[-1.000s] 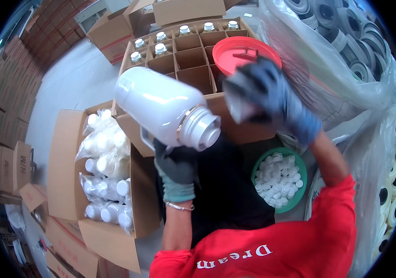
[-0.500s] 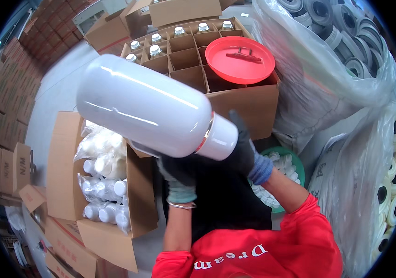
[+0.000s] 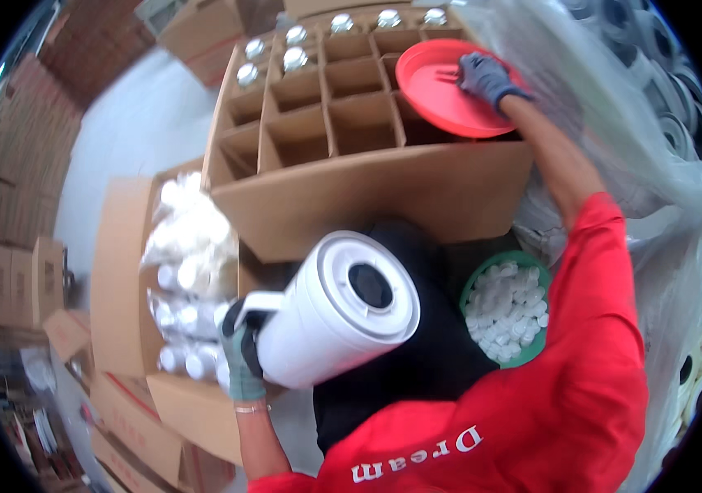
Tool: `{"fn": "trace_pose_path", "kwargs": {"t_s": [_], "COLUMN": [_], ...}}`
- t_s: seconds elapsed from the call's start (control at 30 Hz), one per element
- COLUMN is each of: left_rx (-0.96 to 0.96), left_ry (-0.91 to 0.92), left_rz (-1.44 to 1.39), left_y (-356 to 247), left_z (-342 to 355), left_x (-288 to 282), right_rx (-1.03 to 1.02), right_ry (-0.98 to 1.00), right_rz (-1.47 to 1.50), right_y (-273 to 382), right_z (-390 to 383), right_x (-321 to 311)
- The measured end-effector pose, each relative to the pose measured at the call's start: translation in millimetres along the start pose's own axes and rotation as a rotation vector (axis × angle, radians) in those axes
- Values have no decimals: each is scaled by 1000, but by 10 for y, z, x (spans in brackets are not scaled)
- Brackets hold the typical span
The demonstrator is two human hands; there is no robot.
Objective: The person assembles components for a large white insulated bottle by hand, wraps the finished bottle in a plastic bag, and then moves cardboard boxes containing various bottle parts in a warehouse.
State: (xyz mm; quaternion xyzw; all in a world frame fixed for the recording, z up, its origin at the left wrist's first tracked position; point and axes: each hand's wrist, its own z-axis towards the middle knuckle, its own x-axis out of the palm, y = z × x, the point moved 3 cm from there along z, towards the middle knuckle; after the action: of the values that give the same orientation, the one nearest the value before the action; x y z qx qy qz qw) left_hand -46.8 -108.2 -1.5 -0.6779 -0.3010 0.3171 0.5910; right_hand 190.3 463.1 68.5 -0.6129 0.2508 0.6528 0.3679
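Evidently, the jug (image 3: 322, 329) is held by its handle in the left grip (image 3: 242, 353), tilted above the lap, base upward. The right arm (image 3: 561, 164) is stretched forward, its gloved grip (image 3: 485, 78) lowered into a red dish (image 3: 437, 103) beside a small dark item (image 3: 447, 76); whether that is clasped cannot be told. Some right-hand cells of a divided carton (image 3: 367, 201) are covered by the dish. White pieces (image 3: 509, 308) are heaped in a green basin (image 3: 470, 283); bagged goods (image 3: 191, 226) are packed in an open box (image 3: 125, 279).
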Motion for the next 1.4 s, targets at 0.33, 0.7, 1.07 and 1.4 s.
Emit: {"fn": "trace_pose_path", "kwargs": {"t_s": [0.33,0.7,1.07,1.4], "left_rx": [535,380,1183,1147], "left_ry": [388,345,343,717], "left_rz": [726,518,604,467], "left_y": [120,-167,-1216,-912], "left_z": [452,330,327,-305], "left_x": [-54,196,435,1268], "right_rx": [-1226,-866,-650,-288], "right_ry": [-109,63,-102,-333], "right_rz": [709,908,568,334], "right_y": [1710,1825,930,-505], "right_z": [-2133,-2543,-2548,-455], "right_x": [-1267,-1134,-824,196]}}
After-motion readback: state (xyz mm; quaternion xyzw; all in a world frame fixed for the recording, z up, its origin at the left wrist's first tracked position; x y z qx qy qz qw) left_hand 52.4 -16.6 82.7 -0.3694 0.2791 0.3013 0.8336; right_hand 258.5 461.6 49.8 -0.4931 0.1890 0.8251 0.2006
